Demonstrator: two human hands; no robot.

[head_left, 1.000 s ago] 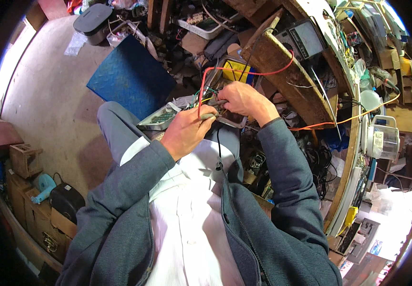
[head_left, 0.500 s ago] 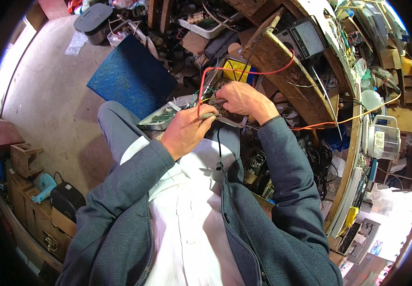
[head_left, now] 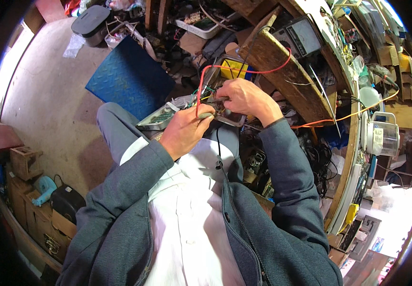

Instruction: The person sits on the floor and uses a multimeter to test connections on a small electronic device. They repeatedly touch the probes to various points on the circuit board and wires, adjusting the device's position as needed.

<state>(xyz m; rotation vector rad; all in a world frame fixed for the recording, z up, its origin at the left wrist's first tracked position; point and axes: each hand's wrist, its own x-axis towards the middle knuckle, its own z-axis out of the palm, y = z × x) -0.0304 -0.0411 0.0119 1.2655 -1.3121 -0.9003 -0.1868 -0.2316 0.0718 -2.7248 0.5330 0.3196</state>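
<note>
My left hand [head_left: 185,131] is closed in a pinch around a red wire [head_left: 200,90]. A short greyish piece shows at its fingertips; I cannot tell what it is. Just beyond and to the right, my right hand [head_left: 247,99] is closed too, its fingertips on a small dark piece too hidden to name. Both work over a shallow metal casing [head_left: 232,120] at my lap, with thin green and yellow wires by the fingers. Left of it, a light-coloured tray [head_left: 154,125] with rows of green parts rests at my knee. The red wire arches up and away to the right.
A yellow and blue object [head_left: 234,69] lies behind my right hand. Beside it leans a thick wooden board [head_left: 287,71]. A blue textured sheet [head_left: 132,76] lies on the floor at left. Coiled black cables [head_left: 323,167] and a clear plastic container [head_left: 385,136] are at right.
The view has shifted slightly. Both hands stay nearly in place, still closed, with only a small movement of the fingers.
</note>
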